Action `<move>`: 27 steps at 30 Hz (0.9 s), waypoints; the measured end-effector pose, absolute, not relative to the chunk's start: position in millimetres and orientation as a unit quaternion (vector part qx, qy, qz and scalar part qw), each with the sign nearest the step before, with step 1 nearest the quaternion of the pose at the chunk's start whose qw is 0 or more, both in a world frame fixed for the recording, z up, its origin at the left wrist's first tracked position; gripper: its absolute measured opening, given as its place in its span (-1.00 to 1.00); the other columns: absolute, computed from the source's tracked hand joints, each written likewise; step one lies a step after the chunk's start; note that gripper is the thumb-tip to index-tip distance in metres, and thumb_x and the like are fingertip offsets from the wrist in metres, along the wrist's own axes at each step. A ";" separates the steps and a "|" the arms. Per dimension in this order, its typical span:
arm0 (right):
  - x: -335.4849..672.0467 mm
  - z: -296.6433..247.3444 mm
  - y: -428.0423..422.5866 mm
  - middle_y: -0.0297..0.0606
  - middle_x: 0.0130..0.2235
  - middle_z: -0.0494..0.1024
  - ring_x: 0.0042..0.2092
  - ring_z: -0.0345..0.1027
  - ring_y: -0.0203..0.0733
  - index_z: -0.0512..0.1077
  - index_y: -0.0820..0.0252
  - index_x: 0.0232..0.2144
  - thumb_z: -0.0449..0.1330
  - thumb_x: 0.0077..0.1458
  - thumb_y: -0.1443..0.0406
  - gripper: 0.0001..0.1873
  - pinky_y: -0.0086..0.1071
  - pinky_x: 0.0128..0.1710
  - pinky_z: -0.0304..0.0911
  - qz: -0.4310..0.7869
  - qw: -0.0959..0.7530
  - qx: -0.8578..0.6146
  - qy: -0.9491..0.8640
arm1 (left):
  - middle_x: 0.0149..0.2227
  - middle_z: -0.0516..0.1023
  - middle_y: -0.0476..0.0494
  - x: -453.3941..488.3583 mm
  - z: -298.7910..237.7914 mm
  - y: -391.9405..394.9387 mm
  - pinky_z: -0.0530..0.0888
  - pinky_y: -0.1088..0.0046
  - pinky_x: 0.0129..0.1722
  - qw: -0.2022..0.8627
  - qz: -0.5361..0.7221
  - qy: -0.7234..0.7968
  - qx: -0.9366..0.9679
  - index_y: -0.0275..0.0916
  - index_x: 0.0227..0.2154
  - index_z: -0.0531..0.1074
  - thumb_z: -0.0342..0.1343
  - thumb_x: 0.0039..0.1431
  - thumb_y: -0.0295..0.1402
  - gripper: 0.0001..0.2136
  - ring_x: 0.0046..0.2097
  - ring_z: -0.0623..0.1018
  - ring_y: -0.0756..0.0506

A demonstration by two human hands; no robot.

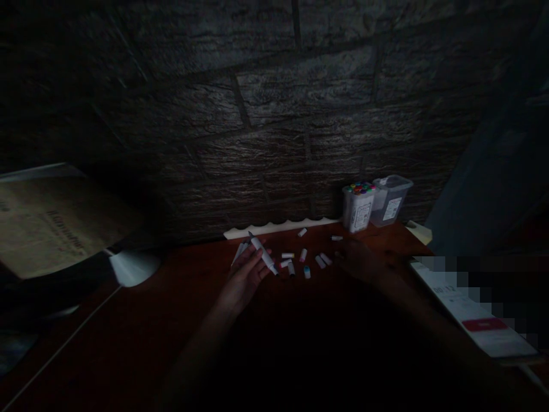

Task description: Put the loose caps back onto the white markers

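Note:
My left hand (246,277) rests on a dark reddish table (141,337) and holds several white markers (262,255), fanned out across its fingers. Just to its right, several loose marker caps (305,260) with coloured ends lie scattered on the table. My right hand (358,262) lies low over the table right of the caps; it is very dark and its fingers do not show clearly. At the back right stands a clear box of coloured markers (358,207), with a clear lid or second box (390,200) beside it.
A dark brick-patterned wall (274,114) closes the back. A white scalloped strip (278,227) lies along its foot. A lamp shade (132,268) and a brown paper sheet (47,226) are on the left. A white flat box (472,312) lies at the right.

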State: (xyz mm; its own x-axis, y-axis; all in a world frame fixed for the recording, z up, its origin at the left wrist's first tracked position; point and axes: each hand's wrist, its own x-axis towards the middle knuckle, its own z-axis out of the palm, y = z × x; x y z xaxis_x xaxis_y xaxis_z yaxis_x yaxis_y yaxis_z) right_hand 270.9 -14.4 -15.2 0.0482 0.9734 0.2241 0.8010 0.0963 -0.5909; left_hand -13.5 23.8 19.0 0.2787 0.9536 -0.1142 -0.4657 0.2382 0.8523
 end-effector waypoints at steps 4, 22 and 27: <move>267.3 -12.5 -14.0 -0.10 -0.27 0.59 -0.23 0.47 -0.07 0.53 0.16 -0.34 0.15 0.04 0.40 -0.83 -0.25 -0.21 0.33 0.109 0.262 -0.677 -0.679 | -0.30 0.61 -0.10 -13.4 19.9 23.3 0.53 0.46 -0.27 0.711 0.503 0.337 0.357 -0.25 -0.15 0.50 0.20 0.09 -0.53 -0.76 -0.32 0.59 -0.01; 230.9 -4.2 -22.0 -0.27 -0.19 0.59 -0.22 0.47 -0.20 0.48 0.09 -0.19 0.24 0.05 0.25 -0.78 -0.26 -0.18 0.37 0.274 0.454 -0.506 -0.680 | -0.30 0.61 -0.08 -15.7 23.8 20.9 0.52 0.46 -0.26 0.720 0.503 0.317 0.359 -0.24 -0.14 0.49 0.25 0.05 -0.50 -0.73 -0.32 0.59 -0.01; 231.0 3.8 -27.3 -0.33 -0.19 0.61 -0.21 0.47 -0.19 0.51 0.00 -0.19 0.11 0.19 0.20 -0.79 -0.25 -0.14 0.32 0.203 0.374 -0.521 -0.740 | -0.30 0.61 -0.08 -15.6 23.1 21.1 0.52 0.46 -0.27 0.723 0.501 0.315 0.358 -0.23 -0.15 0.50 0.24 0.06 -0.50 -0.75 -0.32 0.59 -0.02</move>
